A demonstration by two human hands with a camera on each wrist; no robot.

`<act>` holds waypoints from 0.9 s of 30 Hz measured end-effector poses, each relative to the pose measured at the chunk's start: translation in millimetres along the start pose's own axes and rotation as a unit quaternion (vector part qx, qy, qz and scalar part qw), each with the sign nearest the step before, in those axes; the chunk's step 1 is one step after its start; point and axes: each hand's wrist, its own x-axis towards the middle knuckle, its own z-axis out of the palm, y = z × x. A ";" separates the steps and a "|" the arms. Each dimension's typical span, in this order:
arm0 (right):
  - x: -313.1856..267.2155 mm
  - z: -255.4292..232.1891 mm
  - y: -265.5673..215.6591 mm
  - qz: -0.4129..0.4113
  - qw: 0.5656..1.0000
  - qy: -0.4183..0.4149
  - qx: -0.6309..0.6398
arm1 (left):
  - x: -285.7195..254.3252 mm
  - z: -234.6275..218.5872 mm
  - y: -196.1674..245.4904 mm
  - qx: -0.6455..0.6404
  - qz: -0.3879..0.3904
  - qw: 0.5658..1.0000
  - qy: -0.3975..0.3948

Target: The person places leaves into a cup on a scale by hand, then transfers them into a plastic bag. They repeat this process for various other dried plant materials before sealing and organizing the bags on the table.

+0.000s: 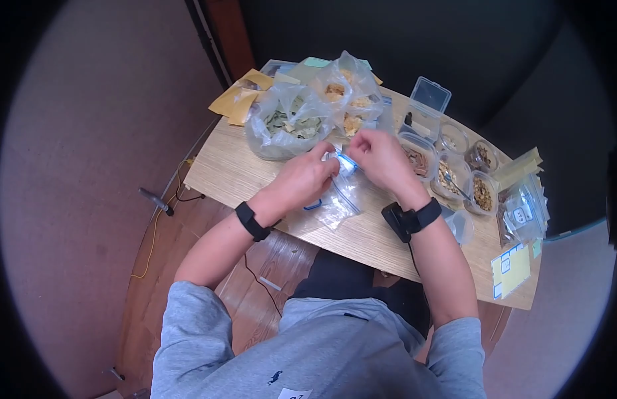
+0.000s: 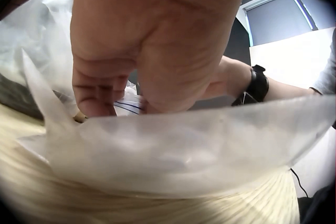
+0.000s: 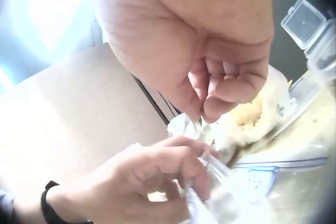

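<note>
My left hand (image 1: 302,178) grips the mouth of a small clear zip bag (image 1: 347,163) above the table's near middle. In the right wrist view, that bag's plastic (image 3: 212,174) stands up between the thumb and fingers. My right hand (image 1: 381,159) is just to its right and higher, with curled fingers and thumb and index tips together. A small pale sliver (image 3: 198,124) shows right at those tips; its kind is too small to make out. Under the hands lies a flat clear zip bag (image 1: 338,209) with blue closure lines.
Behind the hands stand a plastic bag of grey-green dried leaves (image 1: 292,123) and a bag of pale yellow pieces (image 1: 351,100). Clear tubs of dried goods (image 1: 449,174) crowd the right side. Filled zip bags (image 1: 524,211) lie at the right edge, brown envelopes (image 1: 242,100) at the back left.
</note>
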 end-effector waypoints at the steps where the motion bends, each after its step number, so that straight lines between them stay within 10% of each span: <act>1: 8.7 2.3 -9.9 -0.009 0.998 0.051 0.031 | -0.2 4.7 -3.3 0.002 0.014 1.000 0.020; 13: 48.4 29.2 -28.9 -0.015 0.985 0.160 0.064 | -1.5 1.5 -8.2 0.003 -0.014 1.000 0.017; 22: -38.0 -18.0 10.1 0.147 0.984 -0.100 0.031 | 15.1 -25.4 0.7 0.014 -0.123 0.991 -0.043; 27: -11.7 9.0 45.6 0.191 0.981 -0.023 0.040 | 4.9 -13.2 16.9 -0.021 -0.116 0.991 0.068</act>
